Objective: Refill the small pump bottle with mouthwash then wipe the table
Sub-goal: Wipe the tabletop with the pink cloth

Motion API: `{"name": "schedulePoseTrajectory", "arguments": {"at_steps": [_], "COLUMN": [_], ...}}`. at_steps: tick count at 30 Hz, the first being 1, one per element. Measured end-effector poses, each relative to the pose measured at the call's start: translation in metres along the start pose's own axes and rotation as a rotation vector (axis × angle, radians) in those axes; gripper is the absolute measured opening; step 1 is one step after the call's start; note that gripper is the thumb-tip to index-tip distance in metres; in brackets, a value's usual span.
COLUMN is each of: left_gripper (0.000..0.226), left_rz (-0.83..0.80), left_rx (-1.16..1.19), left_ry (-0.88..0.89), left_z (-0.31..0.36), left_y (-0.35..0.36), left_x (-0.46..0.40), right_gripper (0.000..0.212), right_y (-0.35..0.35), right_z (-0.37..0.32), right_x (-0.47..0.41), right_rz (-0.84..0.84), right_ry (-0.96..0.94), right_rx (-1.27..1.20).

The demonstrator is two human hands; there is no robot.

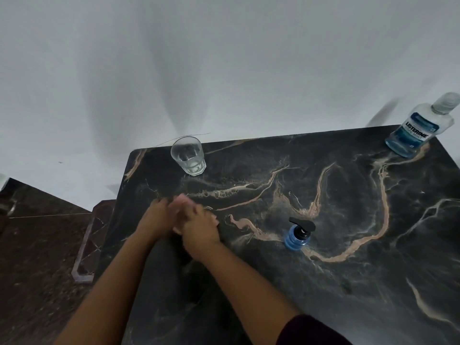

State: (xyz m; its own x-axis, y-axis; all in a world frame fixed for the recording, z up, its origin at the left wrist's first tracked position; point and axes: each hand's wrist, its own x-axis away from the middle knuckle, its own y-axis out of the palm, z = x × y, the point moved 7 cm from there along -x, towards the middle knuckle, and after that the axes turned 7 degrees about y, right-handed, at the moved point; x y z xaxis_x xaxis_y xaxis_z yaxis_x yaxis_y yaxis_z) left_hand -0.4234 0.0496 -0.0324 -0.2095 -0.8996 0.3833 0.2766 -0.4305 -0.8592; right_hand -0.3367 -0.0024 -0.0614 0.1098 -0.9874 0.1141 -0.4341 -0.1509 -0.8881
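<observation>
Sizing up: both hands sit together over the left part of the table (348,282), neither on a task item yet.
Left hand (159,215): pressed against the right one, blurred; holds nothing that shows, finger spread unclear.
Right hand (199,229): laid over the left, fingers (183,199) look fairly straight, nothing gripped (motion blur, so low confidence).
Pump bottle (298,236): upright, blue, black pump head on, standing to the right of the hands and apart from them; long axis vertical.
Nearer hand: the right, judging by position; its path to the pump bottle looks unobstructed.
Mouthwash bottle (419,130): far right corner of the table, capped, well apart from both hands and from the pump bottle; a longer reach.
Glass (188,155): far left, beyond the hands, clear liquid inside; off the line to either bottle.
Cloth: none visible for the wipe.
Stage: refill probably not started, pump head needs to come off first.
</observation>
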Motion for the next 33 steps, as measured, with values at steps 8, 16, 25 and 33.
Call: {"name": "schedulePoseTrajectory", "arguments": {"at_steps": [8, 16, 25, 33], "left_gripper": [0.075, 0.058, 0.034, 0.035], "left_rz": [-0.053, -0.087, 0.095, 0.117], "left_rx": [-0.148, -0.173, 0.009, 0.136], "left_ry": [0.042, 0.071, -0.086, -0.054], "left_z": [-0.016, -0.025, -0.009, -0.005], "left_y": [0.011, 0.005, -0.013, 0.000], "left_x": [0.009, 0.003, -0.020, -0.014], "right_gripper": [0.054, 0.062, 0.060, 0.061], "right_y": [-0.075, -0.051, 0.033, -0.021], "right_z": [0.129, 0.094, -0.047, 0.032], "right_x": [-0.017, -0.003, 0.040, -0.012], "right_rz": [0.222, 0.111, -0.126, 0.041], "right_ry": [0.628, 0.489, -0.045, 0.161], "right_rx": [-0.012, 0.068, 0.156, 0.234]}}
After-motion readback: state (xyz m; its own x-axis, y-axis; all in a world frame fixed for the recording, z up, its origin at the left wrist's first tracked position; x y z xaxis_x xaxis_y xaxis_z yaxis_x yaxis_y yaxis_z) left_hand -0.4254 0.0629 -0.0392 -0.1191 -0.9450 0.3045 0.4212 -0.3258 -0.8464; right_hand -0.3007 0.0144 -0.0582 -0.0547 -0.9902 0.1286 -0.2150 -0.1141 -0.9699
